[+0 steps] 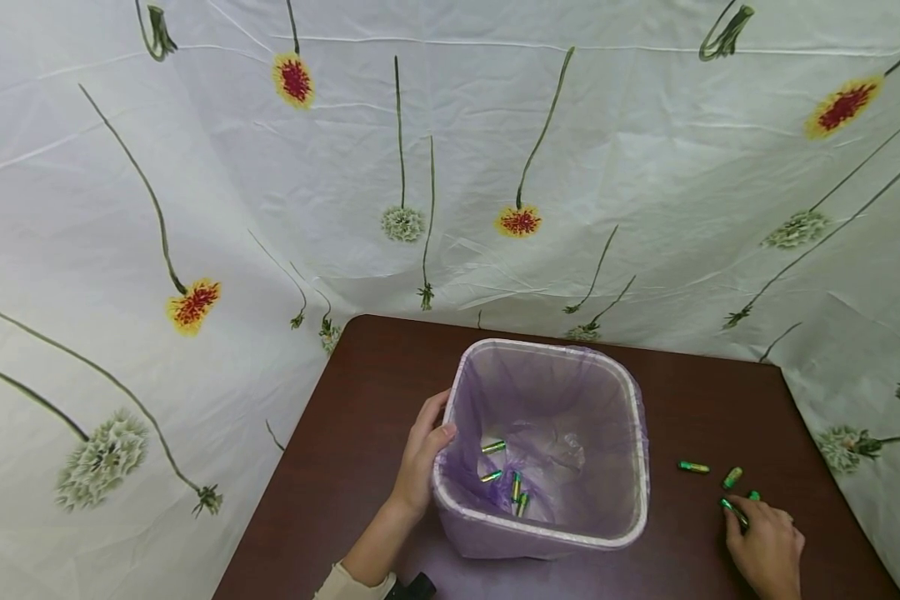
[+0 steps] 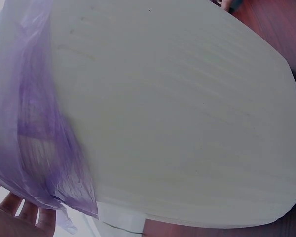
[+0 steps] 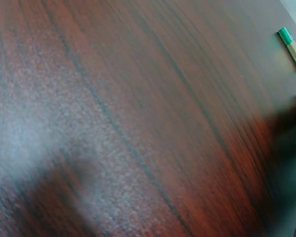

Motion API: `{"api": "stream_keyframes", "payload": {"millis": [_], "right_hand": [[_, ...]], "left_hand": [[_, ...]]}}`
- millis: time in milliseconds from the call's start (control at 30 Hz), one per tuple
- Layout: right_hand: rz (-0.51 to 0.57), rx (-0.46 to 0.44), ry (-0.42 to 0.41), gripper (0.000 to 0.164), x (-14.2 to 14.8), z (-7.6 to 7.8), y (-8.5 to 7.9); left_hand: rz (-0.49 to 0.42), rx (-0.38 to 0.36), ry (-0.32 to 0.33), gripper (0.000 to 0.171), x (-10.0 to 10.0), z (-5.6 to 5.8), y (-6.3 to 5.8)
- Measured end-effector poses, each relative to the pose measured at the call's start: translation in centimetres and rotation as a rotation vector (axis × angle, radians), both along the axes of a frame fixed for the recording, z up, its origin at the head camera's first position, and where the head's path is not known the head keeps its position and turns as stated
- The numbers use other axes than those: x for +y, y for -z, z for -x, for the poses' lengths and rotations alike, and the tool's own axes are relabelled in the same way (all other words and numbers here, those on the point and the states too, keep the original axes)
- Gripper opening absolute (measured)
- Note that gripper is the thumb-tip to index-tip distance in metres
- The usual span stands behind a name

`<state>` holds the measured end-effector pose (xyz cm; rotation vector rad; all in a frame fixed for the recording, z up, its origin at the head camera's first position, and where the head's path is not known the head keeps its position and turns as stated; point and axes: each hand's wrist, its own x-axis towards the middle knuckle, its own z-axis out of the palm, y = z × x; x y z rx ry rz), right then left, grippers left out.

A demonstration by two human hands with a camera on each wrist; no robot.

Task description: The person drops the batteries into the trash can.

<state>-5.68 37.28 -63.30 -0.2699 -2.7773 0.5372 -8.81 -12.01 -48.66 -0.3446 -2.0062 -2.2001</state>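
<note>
A white bin (image 1: 641, 467) lined with a thin purple bag (image 1: 540, 375) stands tilted toward me on the table. My left hand (image 1: 420, 458) grips its left rim, thumb over the edge. In the left wrist view the bin's pale wall (image 2: 187, 123) fills most of the frame, with my left fingers (image 2: 27, 212) at the bag's lower edge. Several green-and-gold batteries (image 1: 493, 447) lie at the bottom of the bin. To the right, my right hand (image 1: 768, 542) pinches a green battery (image 1: 737, 512) just at the tabletop.
Near the right hand lie more batteries: one on its side (image 1: 693, 467), a second battery (image 1: 732, 477) and a partly hidden battery (image 1: 754, 495). The dark brown table (image 1: 367, 383) ends at a flower-printed white cloth (image 1: 465, 108) behind and at both sides.
</note>
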Motion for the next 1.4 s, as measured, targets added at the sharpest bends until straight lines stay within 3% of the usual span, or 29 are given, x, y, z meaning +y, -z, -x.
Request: {"api": "stream_keyframes", "payload": {"millis": [233,500,900,1400], "right_hand": [[-0.021,0.010,-0.047,0.018,0.4,0.0,-0.4],[-0.037,0.138,-0.151,0.019,0.9,0.1,-0.9],[-0.033,0.227,-0.296,0.026,1.0,1.1,-2.5],[-0.048,0.271,-0.355,0.032,0.4,2.3,-5.0]], "left_hand": [[0.005,0.004,0.000,0.053,0.0,0.0,0.0],[-0.002,0.003,0.000,0.053,0.0,0.0,0.0],[-0.005,0.003,0.002,0.053,0.0,0.1,0.0],[-0.010,0.009,0.012,0.052,-0.1,0.1,0.1]]}}
